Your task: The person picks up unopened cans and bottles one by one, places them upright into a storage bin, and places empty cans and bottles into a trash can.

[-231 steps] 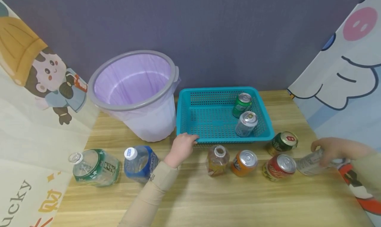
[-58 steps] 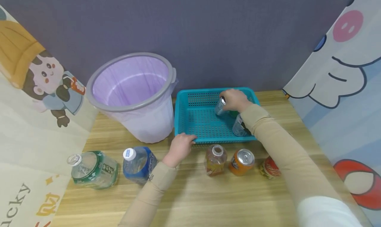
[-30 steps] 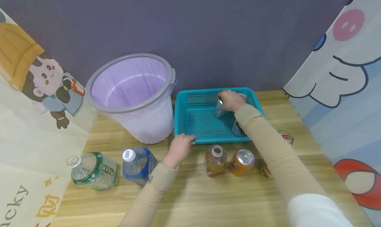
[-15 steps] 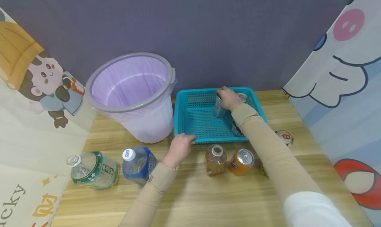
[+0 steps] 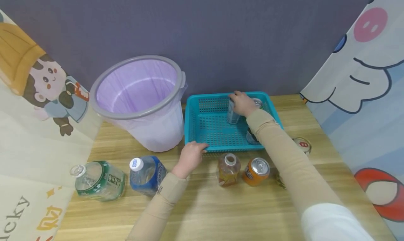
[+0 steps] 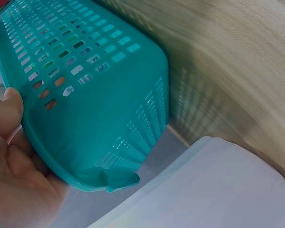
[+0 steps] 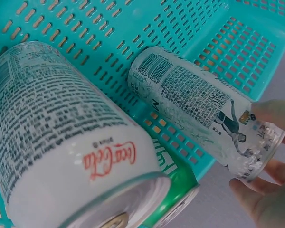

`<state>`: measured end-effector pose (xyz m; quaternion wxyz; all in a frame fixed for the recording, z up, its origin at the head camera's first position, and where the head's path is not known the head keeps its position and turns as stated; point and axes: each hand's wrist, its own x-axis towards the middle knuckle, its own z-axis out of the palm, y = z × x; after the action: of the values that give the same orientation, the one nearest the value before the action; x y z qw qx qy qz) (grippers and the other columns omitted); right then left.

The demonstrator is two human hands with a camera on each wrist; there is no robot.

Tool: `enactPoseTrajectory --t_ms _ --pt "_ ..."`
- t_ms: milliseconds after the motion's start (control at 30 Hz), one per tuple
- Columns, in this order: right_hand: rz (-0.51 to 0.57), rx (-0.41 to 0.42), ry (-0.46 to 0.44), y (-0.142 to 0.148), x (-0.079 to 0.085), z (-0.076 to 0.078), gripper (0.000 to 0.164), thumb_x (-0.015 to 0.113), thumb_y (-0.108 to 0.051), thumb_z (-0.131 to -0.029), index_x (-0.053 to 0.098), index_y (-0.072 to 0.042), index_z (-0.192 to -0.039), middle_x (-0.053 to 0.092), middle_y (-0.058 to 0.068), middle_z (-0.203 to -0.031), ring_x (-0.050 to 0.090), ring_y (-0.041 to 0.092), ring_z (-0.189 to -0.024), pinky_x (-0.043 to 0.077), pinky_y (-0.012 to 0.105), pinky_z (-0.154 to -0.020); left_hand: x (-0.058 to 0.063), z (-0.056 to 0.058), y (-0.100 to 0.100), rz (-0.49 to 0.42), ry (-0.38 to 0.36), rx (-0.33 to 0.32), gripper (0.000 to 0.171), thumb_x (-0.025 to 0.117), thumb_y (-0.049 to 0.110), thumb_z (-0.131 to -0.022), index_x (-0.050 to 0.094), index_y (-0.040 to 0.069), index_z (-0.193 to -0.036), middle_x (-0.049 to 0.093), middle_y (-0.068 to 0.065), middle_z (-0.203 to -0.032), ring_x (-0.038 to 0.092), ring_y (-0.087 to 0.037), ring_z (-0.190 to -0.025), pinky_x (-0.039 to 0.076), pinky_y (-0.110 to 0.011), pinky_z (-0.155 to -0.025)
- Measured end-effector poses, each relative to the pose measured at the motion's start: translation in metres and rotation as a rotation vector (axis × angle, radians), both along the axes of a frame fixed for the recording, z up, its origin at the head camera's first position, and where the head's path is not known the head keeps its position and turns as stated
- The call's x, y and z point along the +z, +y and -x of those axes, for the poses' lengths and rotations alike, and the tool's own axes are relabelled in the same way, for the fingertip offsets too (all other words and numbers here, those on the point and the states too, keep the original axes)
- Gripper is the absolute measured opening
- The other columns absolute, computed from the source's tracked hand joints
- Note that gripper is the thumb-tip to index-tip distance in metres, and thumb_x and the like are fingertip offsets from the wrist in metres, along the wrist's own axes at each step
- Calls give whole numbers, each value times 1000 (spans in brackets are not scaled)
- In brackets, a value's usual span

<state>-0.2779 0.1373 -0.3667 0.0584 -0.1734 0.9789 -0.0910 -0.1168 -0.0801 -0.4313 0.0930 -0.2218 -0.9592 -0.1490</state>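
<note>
My left hand (image 5: 190, 158) grips the near left part of the teal plastic basket's rim (image 5: 227, 149); in the left wrist view the thumb (image 6: 12, 107) lies over that rim. Inside the basket, my right hand (image 5: 242, 103) holds a slim silver drink can (image 5: 233, 115) by its top end, fingers and thumb around it in the right wrist view. That can stands on the basket floor near the back. Beside it are a white Coca-Cola can (image 7: 61, 137) and a green can (image 7: 178, 190), partly hidden by my right hand and forearm in the head view.
A lined lilac bin (image 5: 157, 128) stands left of the basket. Along the front are a green-labelled bottle (image 5: 100, 180), a blue-labelled bottle (image 5: 147, 174), a small brownish bottle (image 5: 228, 171) and an orange can (image 5: 256, 171). My right sleeve partly covers a gold-topped can (image 5: 302, 145) and another can.
The slim silver can has gone from the table's right side into the basket with my right hand. In the last second it shifted only slightly. My left hand stayed on the rim.
</note>
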Motion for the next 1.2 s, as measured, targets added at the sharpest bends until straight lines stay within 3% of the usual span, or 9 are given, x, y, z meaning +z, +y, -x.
enactPoseTrajectory --t_ms 400,800,1200 --pt "-13 -61 0 2 8 3 55 57 -13 -92 38 -4 -143 39 22 -142 38 40 -130 41 54 -100 0 -1 0 1 3 1 20 69 10 -84 72 10 -103 73 -4 -91 65 -21 -76 53 -33 -73" --pt "66 -46 8 13 15 -3 47 55 -14 -92 46 -2 -136 50 23 -129 53 39 -113 49 52 -86 -1 -1 0 -10 6 -2 20 70 10 -84 72 9 -103 73 -4 -91 65 -21 -75 53 -33 -72" --pt "194 -50 4 29 12 -5 43 56 -12 -91 52 4 -130 56 25 -124 56 38 -109 47 51 -90 0 -1 0 -2 1 -2 19 69 10 -85 72 9 -104 73 -5 -91 65 -21 -76 53 -33 -73"
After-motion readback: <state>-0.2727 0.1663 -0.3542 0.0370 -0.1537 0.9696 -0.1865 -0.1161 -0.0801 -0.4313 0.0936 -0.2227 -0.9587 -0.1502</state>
